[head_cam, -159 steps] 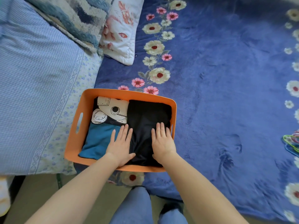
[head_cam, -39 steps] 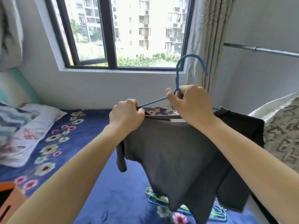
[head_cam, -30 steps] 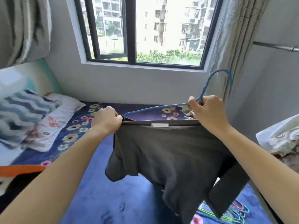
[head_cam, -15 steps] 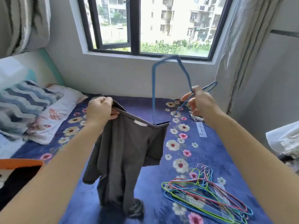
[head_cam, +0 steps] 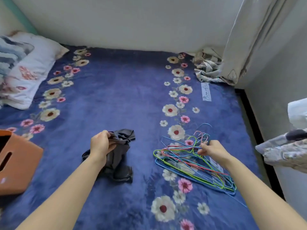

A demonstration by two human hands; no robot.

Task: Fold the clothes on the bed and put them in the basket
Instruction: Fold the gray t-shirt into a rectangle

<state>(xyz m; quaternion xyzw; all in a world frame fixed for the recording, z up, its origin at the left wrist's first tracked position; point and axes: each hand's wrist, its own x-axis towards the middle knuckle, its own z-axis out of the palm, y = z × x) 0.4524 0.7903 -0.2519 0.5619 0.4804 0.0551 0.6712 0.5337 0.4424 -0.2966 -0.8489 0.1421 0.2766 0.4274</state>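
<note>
— Where is the grey garment (head_cam: 119, 156)?

— It lies crumpled on the bed (head_cam: 116, 97), on the blue flowered blanket, near the middle. The person's left hand (head_cam: 101, 145) grips its upper edge, fingers curled round a bunch of cloth, and the rest lies heaped under the wrist.

— And the right hand (head_cam: 211, 149)?

— It is at a pile of coloured wire hangers (head_cam: 191, 161), well to the right of the garment. Its fingers are bent, with the tips at the hangers' necks. The picture is too blurred there to tell whether they pinch a wire.

— Is the basket (head_cam: 18, 165) in view?

— Only partly. It is orange and sits on the bed at the left edge, well apart from the garment, with a slot handle in its near wall. A white pillow (head_cam: 29, 75) lies beyond it, and a curtain (head_cam: 249, 39) hangs at the far right corner.
</note>
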